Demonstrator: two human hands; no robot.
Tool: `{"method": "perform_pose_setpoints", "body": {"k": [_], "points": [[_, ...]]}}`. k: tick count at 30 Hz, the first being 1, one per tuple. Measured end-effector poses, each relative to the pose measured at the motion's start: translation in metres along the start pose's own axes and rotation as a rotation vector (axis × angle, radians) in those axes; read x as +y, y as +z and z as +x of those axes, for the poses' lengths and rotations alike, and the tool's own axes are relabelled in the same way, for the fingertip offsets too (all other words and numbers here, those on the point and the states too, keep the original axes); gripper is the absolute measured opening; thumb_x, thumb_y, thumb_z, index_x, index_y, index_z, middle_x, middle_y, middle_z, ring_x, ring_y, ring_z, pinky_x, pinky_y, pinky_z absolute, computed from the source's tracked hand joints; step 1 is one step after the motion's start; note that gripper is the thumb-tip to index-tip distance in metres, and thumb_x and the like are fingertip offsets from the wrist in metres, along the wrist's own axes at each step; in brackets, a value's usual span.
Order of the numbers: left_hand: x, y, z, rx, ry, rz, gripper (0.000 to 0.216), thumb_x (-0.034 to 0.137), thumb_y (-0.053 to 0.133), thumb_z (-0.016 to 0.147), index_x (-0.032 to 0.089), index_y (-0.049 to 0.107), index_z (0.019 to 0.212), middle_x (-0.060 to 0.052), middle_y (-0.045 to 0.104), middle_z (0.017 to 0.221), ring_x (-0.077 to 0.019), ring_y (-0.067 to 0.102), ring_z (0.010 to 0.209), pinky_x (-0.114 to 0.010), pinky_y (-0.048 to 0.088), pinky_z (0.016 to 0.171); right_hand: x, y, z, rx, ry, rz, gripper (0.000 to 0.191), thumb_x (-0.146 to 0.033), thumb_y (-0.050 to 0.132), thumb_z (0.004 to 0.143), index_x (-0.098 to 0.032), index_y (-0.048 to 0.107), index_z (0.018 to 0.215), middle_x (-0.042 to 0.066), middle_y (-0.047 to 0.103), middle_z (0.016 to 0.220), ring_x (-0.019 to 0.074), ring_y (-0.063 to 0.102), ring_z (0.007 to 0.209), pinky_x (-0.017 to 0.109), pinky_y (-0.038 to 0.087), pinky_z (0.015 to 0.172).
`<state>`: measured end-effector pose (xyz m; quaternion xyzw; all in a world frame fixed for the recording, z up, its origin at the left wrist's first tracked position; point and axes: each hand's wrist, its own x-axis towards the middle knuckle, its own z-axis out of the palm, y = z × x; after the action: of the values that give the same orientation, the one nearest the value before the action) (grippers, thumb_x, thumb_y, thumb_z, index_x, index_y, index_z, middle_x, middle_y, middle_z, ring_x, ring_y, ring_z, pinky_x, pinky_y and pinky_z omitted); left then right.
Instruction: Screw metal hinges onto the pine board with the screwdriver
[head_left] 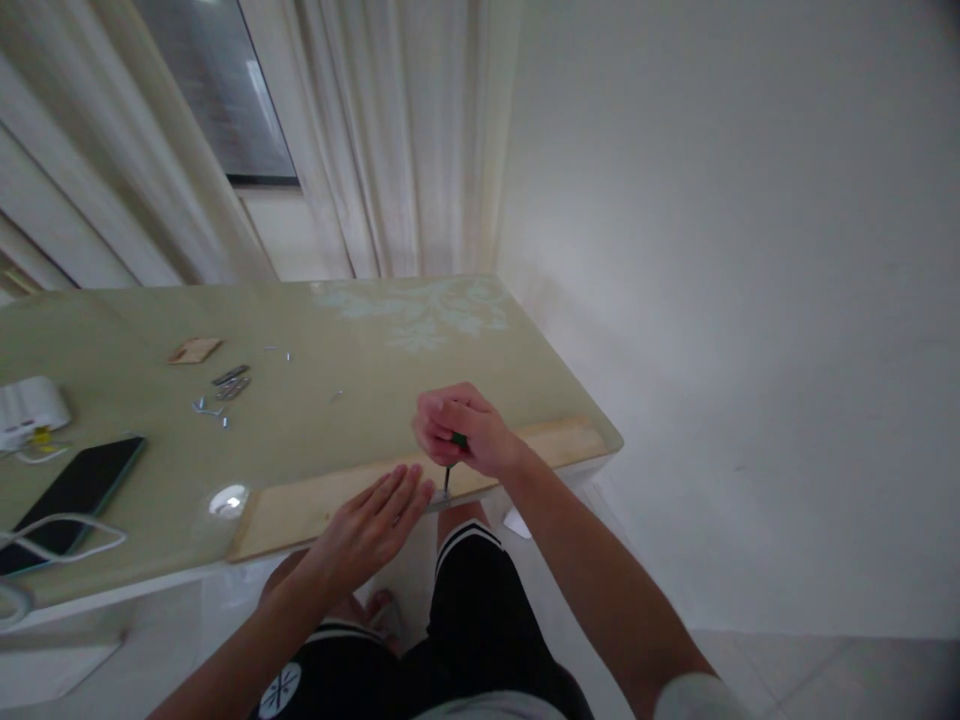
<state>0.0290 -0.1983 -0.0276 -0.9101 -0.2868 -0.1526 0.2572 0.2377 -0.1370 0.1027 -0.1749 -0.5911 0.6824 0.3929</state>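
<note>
My right hand [465, 430] is wrapped round the green handle of a screwdriver [448, 480], whose dark shaft points down. The tip meets a small metal piece [441, 498] at the near edge of a wooden board [289, 508]. It looks like a hinge, but my fingers hide part of it. My left hand [379, 515] lies flat across the board, its fingers stretched out together beside the screwdriver tip and touching the metal piece's left side. The long pale board rests along the front edge of the table.
On the green table [315, 330] lie a small wooden piece [195, 350], several metal hinges [231, 383] and loose screws [223, 422]. At the left are a dark phone [79, 500], a white cable [97, 520] and a white power strip [31, 408]. A wall [712, 350] stands at the right.
</note>
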Motion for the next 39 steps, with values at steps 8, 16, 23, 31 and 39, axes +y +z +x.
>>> {"method": "perform_pose_setpoints", "body": {"k": [8,16,23,31,39], "points": [[0.0,-0.001,-0.001,-0.01,0.002,0.008,0.047,0.017,0.052,0.098,0.015,0.06,0.144,-0.013,0.065,0.147,-0.0262,0.06,0.136,-0.038,0.05,0.115,-0.029,0.018,-0.014,0.567,0.053,-1.343,0.049,-0.062,0.041,0.103,-0.021,0.057,0.081,0.007,0.066,0.078,0.0197,0.061,0.076,0.03,0.04,0.069],[0.0,0.007,-0.005,0.036,0.004,-0.014,0.051,0.017,0.05,0.1,0.013,0.054,0.151,-0.016,0.065,0.147,-0.0272,0.059,0.137,-0.04,0.048,0.117,-0.043,-0.005,-0.028,-0.037,-0.038,-1.23,0.036,-0.056,0.058,0.1,-0.021,0.059,0.09,-0.003,0.06,0.072,0.0135,0.053,0.066,0.025,0.03,0.063],[-0.001,-0.001,-0.001,0.042,-0.006,-0.021,0.045,0.015,0.05,0.101,0.014,0.061,0.144,-0.014,0.065,0.147,-0.0279,0.059,0.137,-0.039,0.047,0.117,-0.021,-0.008,-0.03,0.476,-0.11,-0.914,0.03,-0.048,0.061,0.099,-0.021,0.056,0.085,-0.002,0.058,0.078,0.0139,0.052,0.074,0.025,0.039,0.069],[0.0,-0.003,-0.001,0.011,0.004,-0.007,0.046,0.017,0.052,0.099,0.012,0.06,0.144,-0.015,0.065,0.147,-0.0286,0.059,0.137,-0.04,0.048,0.115,0.016,0.002,-0.007,0.324,-0.18,0.079,0.056,-0.062,0.069,0.091,-0.024,0.039,0.062,-0.011,0.033,0.048,0.007,0.025,0.04,0.023,0.02,0.041],[0.0,0.001,-0.001,0.05,0.008,-0.005,0.047,0.009,0.049,0.097,0.012,0.06,0.142,-0.014,0.068,0.143,-0.0275,0.062,0.134,-0.039,0.049,0.114,-0.008,0.021,-0.008,0.277,-0.062,-0.272,0.038,-0.053,0.074,0.091,-0.021,0.056,0.079,-0.006,0.051,0.069,0.0094,0.047,0.062,0.023,0.037,0.058]]}}
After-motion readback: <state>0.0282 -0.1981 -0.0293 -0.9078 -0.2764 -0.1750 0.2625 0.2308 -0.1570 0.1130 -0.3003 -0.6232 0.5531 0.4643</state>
